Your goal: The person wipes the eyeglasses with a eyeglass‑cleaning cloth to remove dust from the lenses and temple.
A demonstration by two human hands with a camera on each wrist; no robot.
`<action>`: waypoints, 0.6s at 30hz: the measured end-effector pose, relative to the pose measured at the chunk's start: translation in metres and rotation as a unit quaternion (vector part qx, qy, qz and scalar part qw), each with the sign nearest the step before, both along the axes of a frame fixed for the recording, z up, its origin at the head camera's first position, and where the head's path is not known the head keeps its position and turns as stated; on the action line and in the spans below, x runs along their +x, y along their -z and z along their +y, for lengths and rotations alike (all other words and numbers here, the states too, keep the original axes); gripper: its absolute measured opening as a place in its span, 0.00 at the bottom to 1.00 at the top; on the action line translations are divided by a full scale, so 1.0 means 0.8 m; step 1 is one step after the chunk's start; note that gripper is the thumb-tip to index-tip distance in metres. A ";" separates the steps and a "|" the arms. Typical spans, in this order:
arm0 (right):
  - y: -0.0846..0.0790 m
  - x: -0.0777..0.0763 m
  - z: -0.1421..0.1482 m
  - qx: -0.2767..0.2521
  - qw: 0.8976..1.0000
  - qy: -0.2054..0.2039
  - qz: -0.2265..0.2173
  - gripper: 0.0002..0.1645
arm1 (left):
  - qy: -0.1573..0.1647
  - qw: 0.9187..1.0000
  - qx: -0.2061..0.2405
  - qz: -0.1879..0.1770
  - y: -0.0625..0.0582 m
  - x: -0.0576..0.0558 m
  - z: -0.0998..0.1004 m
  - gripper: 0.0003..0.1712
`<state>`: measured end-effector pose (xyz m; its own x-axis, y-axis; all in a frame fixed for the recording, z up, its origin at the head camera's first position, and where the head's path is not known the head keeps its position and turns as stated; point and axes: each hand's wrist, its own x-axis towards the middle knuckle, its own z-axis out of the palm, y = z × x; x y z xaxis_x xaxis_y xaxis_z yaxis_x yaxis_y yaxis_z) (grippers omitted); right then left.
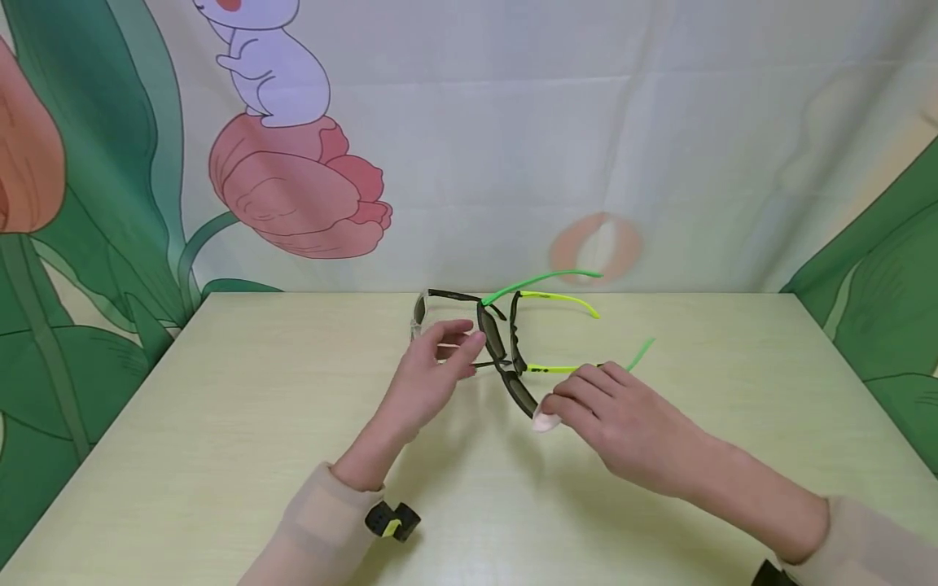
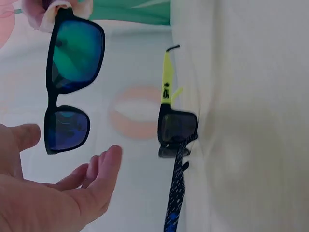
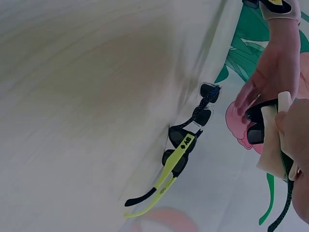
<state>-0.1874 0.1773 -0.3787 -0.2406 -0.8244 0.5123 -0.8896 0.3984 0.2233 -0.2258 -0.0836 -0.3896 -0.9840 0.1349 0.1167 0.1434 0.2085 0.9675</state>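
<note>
My right hand (image 1: 615, 423) pinches a pair of sunglasses (image 1: 493, 335) at one end of the frame, through a white cloth (image 1: 545, 422). These sunglasses have a black frame, green temples and, in the left wrist view, mirrored blue-green lenses (image 2: 77, 55). They are held up over the table with the temples pointing away to the right. My left hand (image 1: 432, 374) is at their other end, thumb and fingers apart, fingertips close to the frame. In the right wrist view the cloth (image 3: 272, 145) hangs over part of a lens, and the fingers of my right hand (image 3: 299, 130) overlap it.
Behind the held pair, black sunglasses with yellow temples (image 1: 563, 369) stand on the pale table (image 1: 256, 407). Left of them is a clear-framed pair (image 1: 420, 309) with dark speckled temples. A printed curtain (image 1: 498, 146) hangs along the table's back edge.
</note>
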 end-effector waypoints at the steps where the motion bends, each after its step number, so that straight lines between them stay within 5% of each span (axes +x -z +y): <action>1: 0.001 0.000 0.000 -0.005 1.000 0.003 -0.007 0.18 | 0.016 0.999 0.019 -0.025 0.001 0.001 0.003 0.29; 4: 0.006 0.000 -0.003 -0.028 1.000 0.005 -0.010 0.15 | 0.067 0.991 0.082 -0.085 0.004 0.004 0.012 0.29; 8: 0.011 0.001 -0.008 -0.069 0.997 0.004 -0.015 0.13 | 0.103 0.978 0.140 -0.116 0.003 0.008 0.020 0.28; 18: 0.022 0.006 -0.015 -0.119 0.990 -0.019 -0.074 0.09 | 0.084 0.972 0.179 -0.124 0.000 0.010 0.023 0.27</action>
<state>-0.1825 0.1649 -0.3967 -0.2989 -0.6941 0.6548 -0.9205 0.3906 -0.0062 -0.2176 -0.0654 -0.3898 -0.9553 0.2911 -0.0524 -0.1008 -0.1538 0.9829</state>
